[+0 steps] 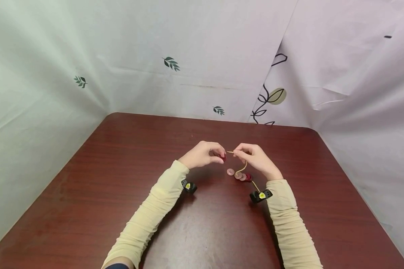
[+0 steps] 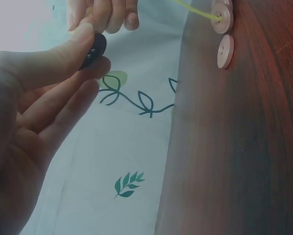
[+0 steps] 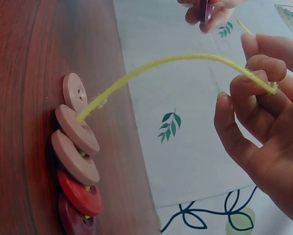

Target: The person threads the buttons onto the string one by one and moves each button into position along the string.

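My left hand (image 1: 202, 154) pinches a dark red button (image 1: 223, 158) between thumb and fingertips; its small holes show in the left wrist view. Facing it, my right hand (image 1: 256, 158) grips a yellow cord (image 3: 185, 56), with a short tip poking out beyond the fingertips toward the button. From that hand the cord arcs down through a row of buttons on the table: two pink ones, the front one (image 3: 68, 121) and another behind, then a red button (image 3: 83, 192) and a maroon button (image 3: 74, 220). A separate pink button (image 1: 230, 172) lies beside the row, no cord through it.
The dark red-brown wooden table (image 1: 195, 231) extends all around the hands. White curtain-like sheets (image 1: 202, 37) with leaf prints stand behind and at both sides. A small black camera (image 1: 189, 187) is strapped to the left wrist, another (image 1: 257, 196) to the right.
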The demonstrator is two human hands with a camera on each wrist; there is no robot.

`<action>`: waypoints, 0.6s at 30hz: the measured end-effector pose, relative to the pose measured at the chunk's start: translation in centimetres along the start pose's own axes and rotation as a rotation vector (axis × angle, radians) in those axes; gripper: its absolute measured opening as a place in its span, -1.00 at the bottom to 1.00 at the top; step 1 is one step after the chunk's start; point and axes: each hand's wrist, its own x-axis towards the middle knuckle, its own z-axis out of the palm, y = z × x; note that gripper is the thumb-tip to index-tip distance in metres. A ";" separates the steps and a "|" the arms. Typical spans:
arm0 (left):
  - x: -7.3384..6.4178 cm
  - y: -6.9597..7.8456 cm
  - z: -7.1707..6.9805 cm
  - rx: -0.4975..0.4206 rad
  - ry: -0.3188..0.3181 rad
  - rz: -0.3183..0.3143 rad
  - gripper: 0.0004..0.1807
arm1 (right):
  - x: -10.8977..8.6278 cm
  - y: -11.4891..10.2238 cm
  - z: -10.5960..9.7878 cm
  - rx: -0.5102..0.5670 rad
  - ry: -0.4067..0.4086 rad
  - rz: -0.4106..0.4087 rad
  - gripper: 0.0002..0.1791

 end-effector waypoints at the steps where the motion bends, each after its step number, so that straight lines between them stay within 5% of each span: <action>1: 0.0 0.0 0.0 0.000 0.010 0.001 -0.82 | 0.0 -0.1 0.0 0.003 0.000 0.001 -0.78; 18: 0.0 0.4 -0.2 0.047 0.079 -0.022 -0.67 | 0.1 -0.5 0.5 -0.056 -0.034 -0.037 -0.75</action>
